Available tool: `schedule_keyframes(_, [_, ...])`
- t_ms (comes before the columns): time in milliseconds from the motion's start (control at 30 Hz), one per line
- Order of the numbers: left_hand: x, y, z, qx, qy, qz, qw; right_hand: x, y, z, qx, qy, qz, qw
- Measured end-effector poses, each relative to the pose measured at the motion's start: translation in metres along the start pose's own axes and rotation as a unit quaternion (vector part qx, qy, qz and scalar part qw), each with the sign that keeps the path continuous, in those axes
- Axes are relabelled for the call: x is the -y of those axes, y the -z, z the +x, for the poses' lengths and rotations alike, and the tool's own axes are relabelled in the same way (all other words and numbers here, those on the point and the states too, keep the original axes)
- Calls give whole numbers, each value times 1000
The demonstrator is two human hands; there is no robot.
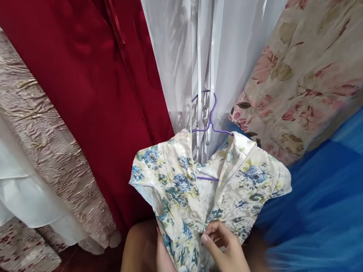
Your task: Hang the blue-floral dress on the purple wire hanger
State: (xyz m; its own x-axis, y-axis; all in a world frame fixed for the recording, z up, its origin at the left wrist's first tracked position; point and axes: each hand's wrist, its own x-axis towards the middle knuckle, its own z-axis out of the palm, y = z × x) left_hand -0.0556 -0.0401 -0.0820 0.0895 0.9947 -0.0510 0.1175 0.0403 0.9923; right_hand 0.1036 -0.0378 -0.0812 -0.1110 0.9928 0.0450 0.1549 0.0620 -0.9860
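A short-sleeved floral garment [182,188], cream with blue and yellow flowers, hangs on a purple hanger [213,113] in front of me. Its neckline is open in a V with a piped edge. My right hand [225,250] is closed in a pinch on the front edge at the bottom of that V; whatever small fastening may be there is hidden by the fingers. Low on the garment's left side, my left hand [166,265] lies against the cloth from behind. Its fingers are covered by the fabric, so their grip does not show.
White straps [199,55] hang down to the hanger before a sheer white cloth [238,37]. Left are a red garment [78,63], textured pinkish fabric [47,129] and white ruffles [14,195]. Pink-flowered fabric [305,89] and a blue garment [332,192] hang right. My knees flank the hands.
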Motion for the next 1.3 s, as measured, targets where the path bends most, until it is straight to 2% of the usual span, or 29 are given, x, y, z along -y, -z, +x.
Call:
schedule_keyframes(100, [20,-6,-18,-71,43,-138,987,5,-13,3,-7,-9,-33,999])
schedule_keyframes(200, [38,-14,-28,-191,115,-324,919,2,-16,1,-13,5,-33,999])
schedule_keyframes(233, [42,-17,-29,-223,131,-348,901,2,-14,0,-6,14,-38,999])
schedule_keyframes(300, [46,-20,-29,-258,137,-325,899,5,-3,-2,22,34,-67,997])
schedule_keyframes(367, [45,-19,-28,-286,102,-277,911,13,11,-4,73,60,-121,988])
schedule_keyframes(400, [43,-18,-27,-310,63,-245,916,19,20,-5,103,75,-156,980])
schedule_keyframes(433, [41,-17,-26,-345,11,-204,916,26,28,-5,131,90,-193,968])
schedule_keyframes(500, [37,-15,-25,-413,-114,-105,897,41,42,-4,181,123,-269,938])
schedule_keyframes(533, [35,-16,-23,-422,-169,-56,889,49,47,-3,201,141,-303,921])
schedule_keyframes(567, [33,-18,-21,-403,-210,-14,891,56,52,-2,220,161,-333,903])
schedule_keyframes(633, [29,-24,-15,-289,-254,51,922,72,59,4,254,206,-377,867])
schedule_keyframes(700, [22,-30,-9,-173,-261,95,945,89,64,14,263,241,-412,838])
schedule_keyframes(733, [17,-33,-7,-139,-262,108,949,98,66,19,256,252,-429,829])
schedule_keyframes(833, [0,-37,-3,-99,-252,103,957,122,68,32,220,266,-466,815])
schedule_keyframes(933, [-14,-33,-1,-98,-226,106,963,132,62,36,233,268,-460,814])
schedule_keyframes(1000, [-16,-27,1,-96,-225,135,960,130,56,34,247,267,-450,816])
schedule_keyframes(1067, [-11,-21,1,-65,-241,189,950,127,55,33,237,263,-450,820])
schedule_keyframes(1167, [2,-13,-4,14,-250,301,920,132,66,44,172,250,-470,829])
schedule_keyframes(1300, [5,-8,-16,93,-225,411,878,167,83,76,50,267,-477,836])
